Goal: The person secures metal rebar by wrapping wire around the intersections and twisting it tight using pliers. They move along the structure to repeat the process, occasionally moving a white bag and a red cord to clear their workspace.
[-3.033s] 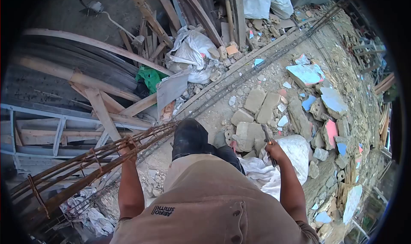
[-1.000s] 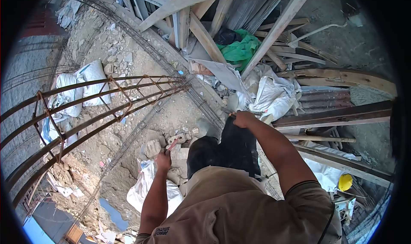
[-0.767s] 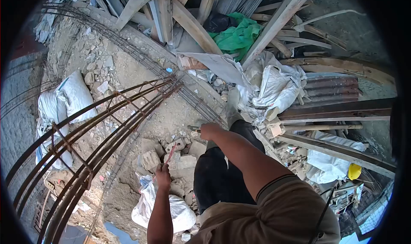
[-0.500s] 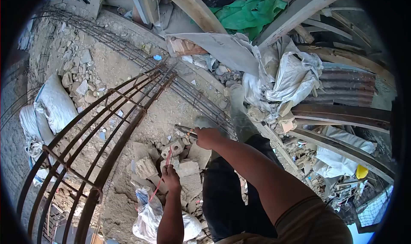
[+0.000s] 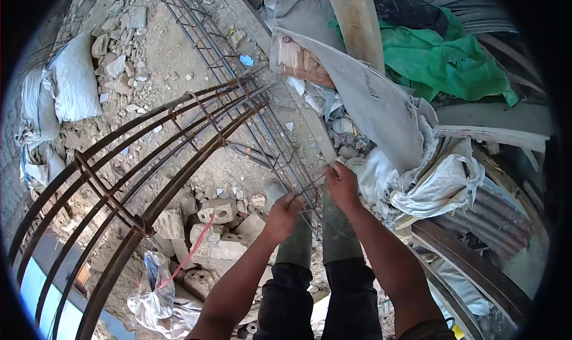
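Note:
My left hand [image 5: 283,217] is over my boot with its fingers bent, the fingertips right at the bars near the end of a long, flat-lying rebar cage [image 5: 275,138]. On the other side of that cage my right hand [image 5: 342,185] is closed, fingers curled in; I cannot tell what either hand holds. A pair of pincers [image 5: 250,154] with dark handles lies on the dirt beside the cage. To the left, a red plastic string [image 5: 195,249] trails over broken blocks to a white plastic bag [image 5: 159,304].
A second, curving rebar cage [image 5: 134,221] rises across the left side. Broken concrete blocks [image 5: 220,210] lie by my feet. White sacks [image 5: 76,81] rest at far left. On the right are a bent grey sheet [image 5: 369,110], a crumpled white sack [image 5: 438,188], timbers and a green tarp [image 5: 444,60].
My right hand has let go of the pincers, now on the ground, and moved right. The left hand has released the red string and moved right to the flat-lying rebar cage. The view has turned.

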`<control>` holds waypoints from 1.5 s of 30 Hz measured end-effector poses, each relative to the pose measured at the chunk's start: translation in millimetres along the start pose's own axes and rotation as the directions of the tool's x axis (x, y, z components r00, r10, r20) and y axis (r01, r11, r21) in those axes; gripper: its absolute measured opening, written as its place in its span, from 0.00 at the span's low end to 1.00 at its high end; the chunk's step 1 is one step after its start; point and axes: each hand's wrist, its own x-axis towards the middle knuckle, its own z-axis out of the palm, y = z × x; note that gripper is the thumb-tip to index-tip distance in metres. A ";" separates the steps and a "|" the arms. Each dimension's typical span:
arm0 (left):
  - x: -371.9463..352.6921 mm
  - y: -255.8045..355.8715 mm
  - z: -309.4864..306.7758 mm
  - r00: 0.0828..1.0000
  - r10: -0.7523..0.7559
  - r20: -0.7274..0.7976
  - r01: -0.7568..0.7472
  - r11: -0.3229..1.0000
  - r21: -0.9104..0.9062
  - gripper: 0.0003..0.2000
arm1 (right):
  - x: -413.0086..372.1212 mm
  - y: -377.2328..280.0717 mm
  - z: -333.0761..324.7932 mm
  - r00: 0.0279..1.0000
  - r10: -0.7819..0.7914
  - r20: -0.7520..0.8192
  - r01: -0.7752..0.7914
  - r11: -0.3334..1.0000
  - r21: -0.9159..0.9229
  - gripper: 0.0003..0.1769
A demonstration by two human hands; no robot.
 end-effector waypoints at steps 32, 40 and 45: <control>-403.6 216.0 -42.1 0.808 0.494 0.321 -0.586 0.617 0.526 0.18 | -327.1 -299.4 -152.9 0.924 -0.302 -0.232 0.376 0.823 0.425 0.12; -506.1 226.2 -101.0 0.930 0.354 -0.101 -0.347 0.753 -0.559 0.11 | -350.7 -363.8 -157.0 0.901 -0.385 -0.200 0.421 0.886 0.193 0.15; -440.9 131.8 -89.9 0.728 0.544 -0.417 -0.531 0.832 0.157 0.17 | -498.0 -490.9 -127.3 0.495 -0.774 0.396 0.823 0.564 0.074 0.12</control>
